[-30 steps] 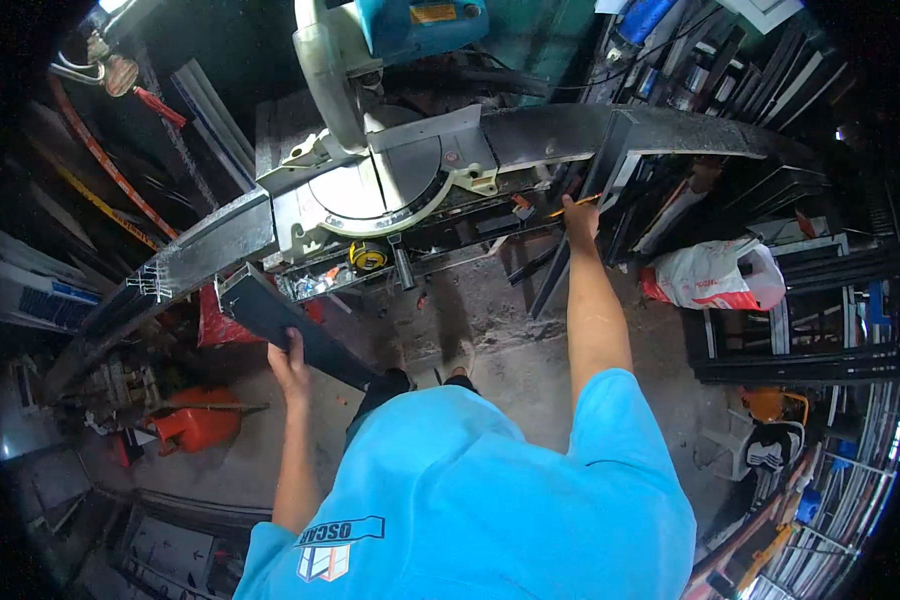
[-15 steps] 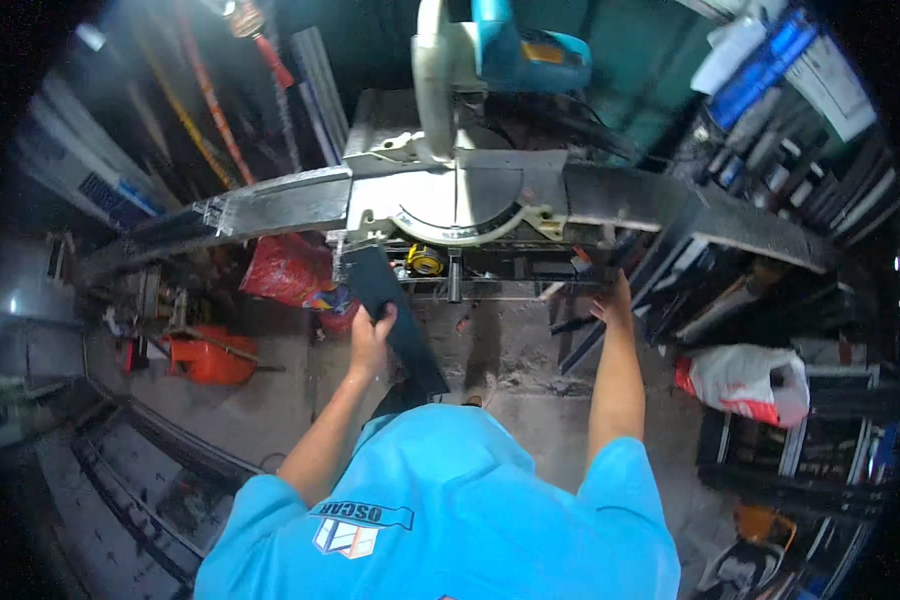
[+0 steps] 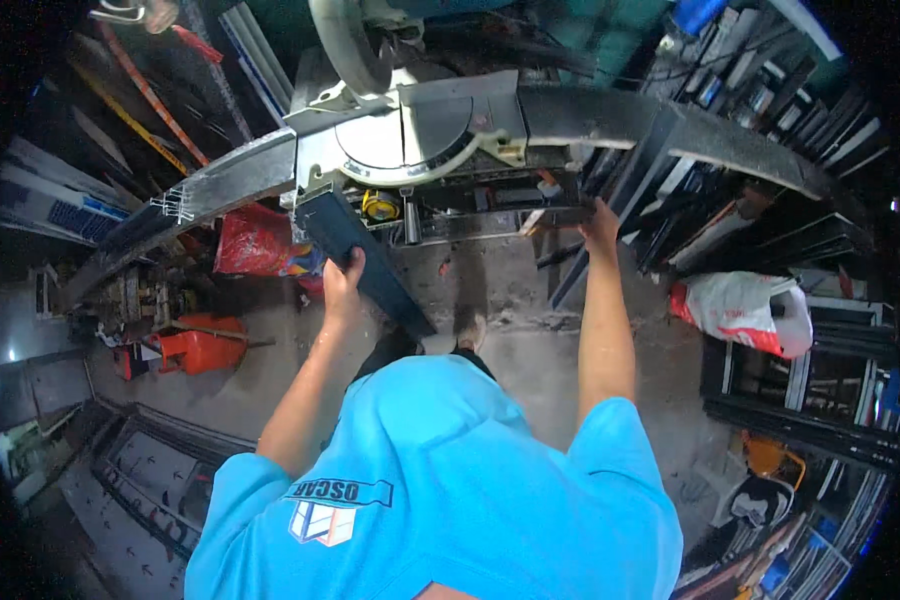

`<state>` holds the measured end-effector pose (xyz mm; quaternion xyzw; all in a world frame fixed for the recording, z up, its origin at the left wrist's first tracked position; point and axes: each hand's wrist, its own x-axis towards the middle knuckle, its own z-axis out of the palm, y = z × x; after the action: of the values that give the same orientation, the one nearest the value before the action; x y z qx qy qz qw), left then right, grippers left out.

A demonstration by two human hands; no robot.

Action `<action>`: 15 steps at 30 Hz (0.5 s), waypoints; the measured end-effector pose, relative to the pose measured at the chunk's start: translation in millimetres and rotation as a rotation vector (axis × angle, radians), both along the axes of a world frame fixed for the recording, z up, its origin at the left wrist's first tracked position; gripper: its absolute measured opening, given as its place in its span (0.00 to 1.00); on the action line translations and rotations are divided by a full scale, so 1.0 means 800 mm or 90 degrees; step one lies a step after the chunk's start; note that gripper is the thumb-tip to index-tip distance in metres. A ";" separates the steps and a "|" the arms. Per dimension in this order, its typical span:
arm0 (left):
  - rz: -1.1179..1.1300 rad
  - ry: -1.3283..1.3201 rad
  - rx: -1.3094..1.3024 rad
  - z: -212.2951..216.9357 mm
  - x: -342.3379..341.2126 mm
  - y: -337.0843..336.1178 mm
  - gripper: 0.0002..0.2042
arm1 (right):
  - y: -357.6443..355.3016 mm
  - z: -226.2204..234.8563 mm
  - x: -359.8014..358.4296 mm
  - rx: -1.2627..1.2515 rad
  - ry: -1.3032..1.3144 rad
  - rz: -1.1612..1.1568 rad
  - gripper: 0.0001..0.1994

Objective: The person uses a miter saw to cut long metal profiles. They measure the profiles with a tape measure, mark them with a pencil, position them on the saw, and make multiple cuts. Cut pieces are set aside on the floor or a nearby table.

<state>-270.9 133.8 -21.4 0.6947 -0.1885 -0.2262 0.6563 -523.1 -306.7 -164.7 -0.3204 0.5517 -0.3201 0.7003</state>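
Note:
My left hand (image 3: 343, 278) is closed on the edge of a long, flat dark profile (image 3: 365, 260). The profile slants from just below the front of the miter saw (image 3: 410, 130) down toward my legs, its far end close under the saw's base. To the right, my right hand (image 3: 600, 230) reaches in below the bench, beside a slanting dark bar (image 3: 642, 172). Its fingers look curled, but what they hold is too dark to make out. The pale round saw table lies beyond both hands, with the saw's head above it.
A yellow tape measure (image 3: 379, 206) lies under the saw. The dark bench (image 3: 590, 115) runs across both sides. A red bag (image 3: 255, 240) and an orange container (image 3: 205, 345) are at left. At right, a white-and-red sack (image 3: 740, 310) stands near stacked frames (image 3: 800, 385) and leaning profiles.
The whole view has shifted, bringing the saw higher and leftward in the picture. My left hand still grips the dark profile; my right hand stays by the bars under the bench.

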 end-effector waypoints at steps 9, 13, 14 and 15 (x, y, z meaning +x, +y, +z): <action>-0.002 0.144 -0.098 -0.016 0.001 -0.029 0.25 | 0.071 0.104 -0.010 -0.175 -0.071 -0.020 0.10; -0.128 0.063 -0.005 0.036 -0.023 -0.057 0.13 | 0.120 0.110 -0.013 -0.175 -0.069 -0.029 0.08; -0.170 0.038 0.033 0.042 -0.033 -0.059 0.14 | 0.139 0.102 -0.026 -0.146 -0.045 -0.006 0.08; -0.325 -0.111 0.071 -0.001 -0.012 -0.052 0.15 | 0.154 0.098 -0.035 -0.123 -0.022 0.018 0.09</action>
<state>-280.8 92.2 -22.4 0.6767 -0.4007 -0.3337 0.5197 -550.9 -183.8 -86.0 -0.3886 0.5015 -0.3675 0.6801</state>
